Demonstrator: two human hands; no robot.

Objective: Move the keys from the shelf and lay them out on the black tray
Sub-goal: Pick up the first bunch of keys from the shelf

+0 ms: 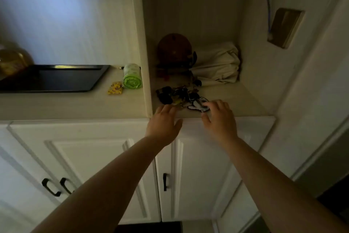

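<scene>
A dark heap of keys [175,95] with fobs lies near the front of the shelf [236,104] in the open cabinet niche. A white and black key charm [197,107] lies at the heap's right side. My left hand [164,123] reaches over the shelf edge, fingers spread, fingertips at the heap's near side. My right hand [219,119] hovers at the charm, fingers curled and touching it; whether it grips is unclear. The black tray [54,79] sits on the counter to the left, with nothing on it.
A green roll of bags [132,76] and a small yellow packet [115,88] lie between tray and niche wall. A brown round object [174,48] and a folded cream umbrella [217,64] stand behind the keys. A golden vessel [13,60] stands far left. Cabinet doors hang below.
</scene>
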